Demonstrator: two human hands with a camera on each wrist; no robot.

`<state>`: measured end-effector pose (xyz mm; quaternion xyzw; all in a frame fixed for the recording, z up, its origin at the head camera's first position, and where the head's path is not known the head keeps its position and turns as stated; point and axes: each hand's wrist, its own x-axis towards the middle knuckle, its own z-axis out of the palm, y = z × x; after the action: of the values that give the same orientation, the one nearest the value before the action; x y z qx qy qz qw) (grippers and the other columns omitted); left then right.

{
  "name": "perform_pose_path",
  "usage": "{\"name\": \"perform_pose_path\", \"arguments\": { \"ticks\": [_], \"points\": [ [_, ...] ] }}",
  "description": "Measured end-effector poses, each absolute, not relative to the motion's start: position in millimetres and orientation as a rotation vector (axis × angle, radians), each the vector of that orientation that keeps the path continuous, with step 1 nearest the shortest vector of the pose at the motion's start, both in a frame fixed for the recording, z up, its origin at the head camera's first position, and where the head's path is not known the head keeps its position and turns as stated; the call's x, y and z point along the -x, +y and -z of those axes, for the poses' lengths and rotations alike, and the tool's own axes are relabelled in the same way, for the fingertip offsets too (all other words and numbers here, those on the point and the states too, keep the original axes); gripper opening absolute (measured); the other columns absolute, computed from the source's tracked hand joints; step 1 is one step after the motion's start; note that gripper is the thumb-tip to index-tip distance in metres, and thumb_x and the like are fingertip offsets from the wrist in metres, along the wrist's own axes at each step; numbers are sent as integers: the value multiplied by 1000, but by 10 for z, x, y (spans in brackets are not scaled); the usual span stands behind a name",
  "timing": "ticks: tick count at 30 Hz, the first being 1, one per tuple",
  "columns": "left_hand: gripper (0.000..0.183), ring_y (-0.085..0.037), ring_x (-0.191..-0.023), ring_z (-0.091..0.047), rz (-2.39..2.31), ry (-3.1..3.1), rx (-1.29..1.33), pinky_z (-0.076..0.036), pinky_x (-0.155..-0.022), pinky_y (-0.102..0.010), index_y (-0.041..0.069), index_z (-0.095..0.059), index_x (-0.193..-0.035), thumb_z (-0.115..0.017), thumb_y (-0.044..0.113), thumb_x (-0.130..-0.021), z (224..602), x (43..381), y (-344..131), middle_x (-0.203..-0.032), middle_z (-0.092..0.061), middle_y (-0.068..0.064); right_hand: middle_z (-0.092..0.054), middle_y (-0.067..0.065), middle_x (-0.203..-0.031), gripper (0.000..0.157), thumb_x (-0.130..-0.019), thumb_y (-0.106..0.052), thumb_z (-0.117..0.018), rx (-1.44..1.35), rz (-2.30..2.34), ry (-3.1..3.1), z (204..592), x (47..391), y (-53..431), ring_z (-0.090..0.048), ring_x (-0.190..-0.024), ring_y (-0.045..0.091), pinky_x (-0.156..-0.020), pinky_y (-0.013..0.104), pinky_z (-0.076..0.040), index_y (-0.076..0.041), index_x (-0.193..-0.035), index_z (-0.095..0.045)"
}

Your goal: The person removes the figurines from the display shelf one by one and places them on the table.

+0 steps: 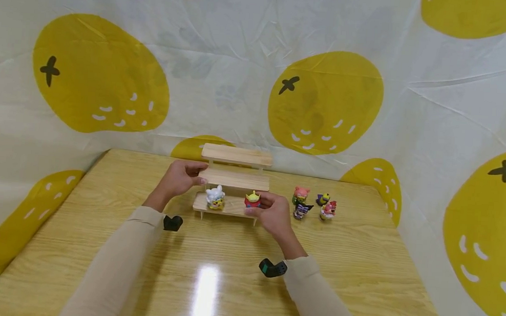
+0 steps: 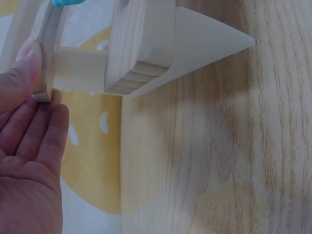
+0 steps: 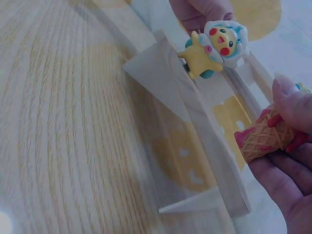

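Note:
A three-tier wooden display shelf (image 1: 237,154) stands on the table near the back. My left hand (image 1: 178,178) pinches the left end of its middle board, thumb on one face and fingers on the other, as the left wrist view shows. On the bottom board's left part stands a yellow figurine in a white hood (image 1: 216,198), with red cheeks. At that board's right end, my right hand (image 1: 275,213) holds a green-headed alien figurine (image 1: 252,198). Its waffle-cone base (image 3: 265,139) shows between thumb and fingers in the right wrist view, just off the board's edge.
Right of the shelf several figurines stand grouped: a pink-topped one (image 1: 301,194), a dark purple one (image 1: 302,211), a small yellow-and-purple one (image 1: 322,198) and a red-and-pink one (image 1: 328,211). A cloth with yellow fruit prints (image 1: 222,92) hangs behind the table (image 1: 337,281).

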<state>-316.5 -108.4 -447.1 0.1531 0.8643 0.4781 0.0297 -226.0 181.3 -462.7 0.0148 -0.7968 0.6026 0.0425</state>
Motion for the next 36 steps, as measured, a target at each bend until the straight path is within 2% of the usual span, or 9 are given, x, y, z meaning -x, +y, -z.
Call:
{"name": "perform_pose_path", "arguments": {
  "ticks": [15, 22, 30, 36],
  "points": [
    [50, -37, -136, -61, -1474, 2665, -482, -53, -112, -52, 3, -61, -146, -73, 13, -98, 4475, 3139, -1100, -147, -63, -16, -75, 26, -120, 52, -81, 2, -87, 14, -1826, -2442, 4635, 2169, 2039, -75, -111, 37, -89, 39, -66, 5, -130, -70],
    [50, -37, -136, -60, -1488, 2648, -483, -53, -113, -52, 2, -61, -146, -73, 12, -98, 4462, 3141, -1089, -148, -63, -16, -76, 25, -119, 52, -80, -1, -89, 28, -1806, -2445, 4660, 2134, 2182, -76, -111, 37, -88, 36, -66, 4, -129, -71],
    [49, -37, -136, -61, -1501, 2635, -478, -53, -113, -52, 4, -61, -146, -73, 13, -98, 4471, 3142, -1087, -148, -63, -15, -76, 25, -118, 50, -80, -1, -88, 49, -1756, -2459, 4678, 2096, 2307, -76, -110, 36, -84, 28, -66, 3, -127, -73],
    [50, -38, -137, -60, -1493, 2641, -489, -52, -114, -52, 3, -61, -146, -73, 13, -99, 4481, 3153, -1095, -149, -62, -16, -75, 26, -121, 52, -83, -2, -87, 70, -1721, -2484, 4702, 2075, 2414, -75, -113, 37, -81, 24, -65, 5, -132, -69]
  ]
}}
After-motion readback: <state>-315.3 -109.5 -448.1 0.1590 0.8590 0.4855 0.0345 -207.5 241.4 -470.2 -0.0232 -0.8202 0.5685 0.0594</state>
